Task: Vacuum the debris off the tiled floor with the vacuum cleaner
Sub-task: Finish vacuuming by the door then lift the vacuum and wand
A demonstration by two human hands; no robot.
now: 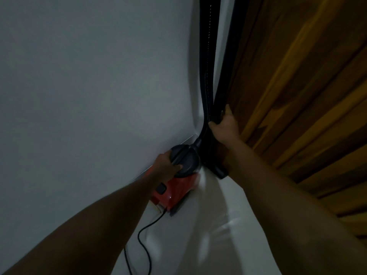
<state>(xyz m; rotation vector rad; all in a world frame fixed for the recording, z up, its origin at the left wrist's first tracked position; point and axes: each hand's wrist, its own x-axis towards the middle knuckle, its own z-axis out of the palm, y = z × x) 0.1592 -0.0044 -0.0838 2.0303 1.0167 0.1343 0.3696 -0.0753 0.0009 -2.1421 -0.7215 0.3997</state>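
red vacuum cleaner (174,188) set in a corner, gripped by both hands
it is hemmed in by the white wall (89,86) on the left and the wooden door (297,86) on the right; open pale floor (208,225) lies nearer. its grey top handle is clasped by the left hand (167,163), the black wand (217,113) beside the hose (206,86) by the right hand (224,126).

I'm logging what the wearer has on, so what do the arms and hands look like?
The left forearm and right forearm are bare to the frame edge: no sleeves show. The left hand and right hand wear no gloves, and no watch or bracelet shows at either wrist. Too dim to tell rings.
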